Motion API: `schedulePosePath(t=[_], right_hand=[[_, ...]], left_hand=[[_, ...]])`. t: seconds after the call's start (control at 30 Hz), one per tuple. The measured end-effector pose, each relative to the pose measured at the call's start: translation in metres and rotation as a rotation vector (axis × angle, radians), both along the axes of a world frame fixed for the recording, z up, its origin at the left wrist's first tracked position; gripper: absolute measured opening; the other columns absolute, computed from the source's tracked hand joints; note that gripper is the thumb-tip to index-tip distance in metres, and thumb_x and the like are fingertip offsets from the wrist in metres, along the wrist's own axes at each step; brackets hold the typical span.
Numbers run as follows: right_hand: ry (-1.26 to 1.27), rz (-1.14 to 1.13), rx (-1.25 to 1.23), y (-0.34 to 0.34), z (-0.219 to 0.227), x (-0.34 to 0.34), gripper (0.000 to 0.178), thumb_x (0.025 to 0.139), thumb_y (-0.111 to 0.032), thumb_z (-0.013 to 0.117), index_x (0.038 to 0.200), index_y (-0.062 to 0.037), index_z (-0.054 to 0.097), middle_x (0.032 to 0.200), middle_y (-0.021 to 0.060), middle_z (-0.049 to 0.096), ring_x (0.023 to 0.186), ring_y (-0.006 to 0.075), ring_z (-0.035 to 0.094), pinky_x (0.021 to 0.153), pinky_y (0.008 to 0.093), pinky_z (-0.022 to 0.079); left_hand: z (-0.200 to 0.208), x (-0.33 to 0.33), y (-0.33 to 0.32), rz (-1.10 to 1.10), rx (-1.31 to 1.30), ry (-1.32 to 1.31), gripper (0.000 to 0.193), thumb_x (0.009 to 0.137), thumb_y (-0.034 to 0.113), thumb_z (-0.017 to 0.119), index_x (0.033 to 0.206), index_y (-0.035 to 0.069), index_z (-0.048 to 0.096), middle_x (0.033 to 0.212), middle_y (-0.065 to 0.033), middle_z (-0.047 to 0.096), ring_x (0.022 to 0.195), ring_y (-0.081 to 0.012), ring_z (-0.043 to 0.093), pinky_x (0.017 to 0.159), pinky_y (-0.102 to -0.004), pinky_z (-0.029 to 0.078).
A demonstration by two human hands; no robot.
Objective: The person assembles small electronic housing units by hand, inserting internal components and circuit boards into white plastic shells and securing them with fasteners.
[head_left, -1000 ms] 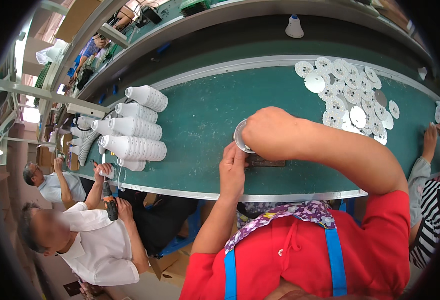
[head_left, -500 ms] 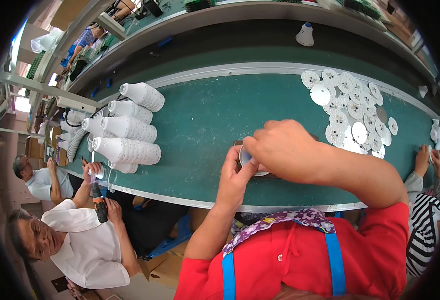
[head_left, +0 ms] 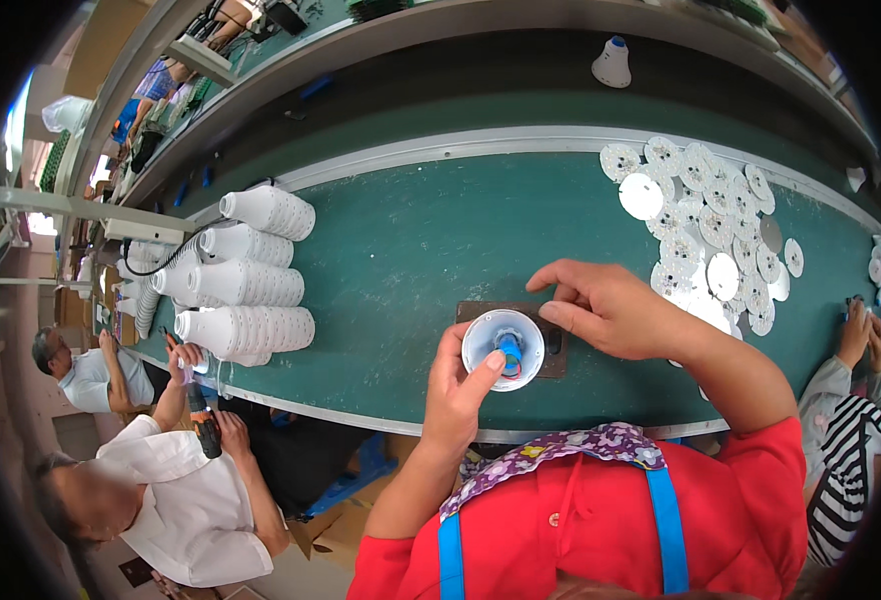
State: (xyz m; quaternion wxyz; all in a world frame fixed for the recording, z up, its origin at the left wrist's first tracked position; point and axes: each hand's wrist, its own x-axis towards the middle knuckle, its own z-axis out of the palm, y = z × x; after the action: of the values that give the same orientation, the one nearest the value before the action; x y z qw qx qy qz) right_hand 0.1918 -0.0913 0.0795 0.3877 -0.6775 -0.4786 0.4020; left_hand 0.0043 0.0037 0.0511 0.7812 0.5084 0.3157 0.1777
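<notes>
My left hand (head_left: 451, 388) grips a white cone-shaped lamp housing (head_left: 481, 347) by its side, thumb over the rim. The wide mouth faces up, and a blue part (head_left: 510, 352) with thin wires shows inside. Beneath the housing, a dark brown fixture block (head_left: 553, 366) lies on the bench. My right hand (head_left: 606, 310) is just right of the housing, apart from it. Its thumb and forefinger are spread, with nothing visible between them.
Nested white housings (head_left: 246, 333) lie stacked at the left. Round LED boards (head_left: 718, 225) form a pile on the green bench (head_left: 391, 260) at the right. One housing (head_left: 613, 64) stands under the shelf. A person at left holds a power screwdriver (head_left: 201, 420).
My right hand has come off the housing, moved right and opened its fingers. The housing's mouth and the blue part inside now show; my left hand has kept its hold.
</notes>
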Motion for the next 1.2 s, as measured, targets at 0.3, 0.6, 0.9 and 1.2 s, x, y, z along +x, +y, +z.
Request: schedulePosePath(t=[0.3,0.6,0.9,1.2], right_hand=[[0.063,0.046,-0.047,0.004,0.0,-0.005,0.037,0.085,-0.026,0.055,0.109,0.0006,0.049,0.075,0.0128,0.061,0.069,0.0234,0.059,0.063,0.0335,0.045],[0.44,0.175,-0.474,0.017,0.011,-0.024,0.058,0.086,-0.038,0.051,0.131,-0.006,0.029,0.097,0.0113,0.053,0.081,0.0163,0.054,0.062,0.0293,0.05],[0.67,0.046,-0.543,0.022,0.021,-0.032,0.05,0.089,-0.027,0.048,0.13,-0.0053,0.028,0.11,0.0128,0.045,0.086,0.0173,0.051,0.068,0.0315,0.055],[0.694,-0.019,-0.531,0.025,0.022,-0.035,0.047,0.09,-0.025,0.048,0.127,-0.0032,0.031,0.106,0.0122,0.045,0.084,0.0174,0.051,0.067,0.0318,0.055]], left_hand=[[0.002,0.002,-0.003,0.008,-0.02,-0.008,0.039,0.081,0.016,0.059,0.112,-0.001,0.042,0.104,-0.0087,0.052,0.097,-0.0133,0.05,0.086,-0.0284,0.04],[-0.006,-0.001,-0.005,0.019,-0.006,-0.067,0.033,0.084,0.013,0.054,0.111,0.0,0.042,0.104,-0.0086,0.051,0.097,-0.0131,0.049,0.084,-0.0278,0.04],[-0.017,0.001,-0.01,0.055,0.133,-0.039,0.027,0.085,0.015,0.051,0.107,0.002,0.043,0.1,-0.0091,0.048,0.091,-0.0142,0.047,0.079,-0.0292,0.04],[-0.017,0.002,-0.011,0.06,0.12,-0.04,0.026,0.086,0.016,0.05,0.106,0.002,0.043,0.101,-0.0097,0.047,0.092,-0.0146,0.047,0.08,-0.0294,0.04]])
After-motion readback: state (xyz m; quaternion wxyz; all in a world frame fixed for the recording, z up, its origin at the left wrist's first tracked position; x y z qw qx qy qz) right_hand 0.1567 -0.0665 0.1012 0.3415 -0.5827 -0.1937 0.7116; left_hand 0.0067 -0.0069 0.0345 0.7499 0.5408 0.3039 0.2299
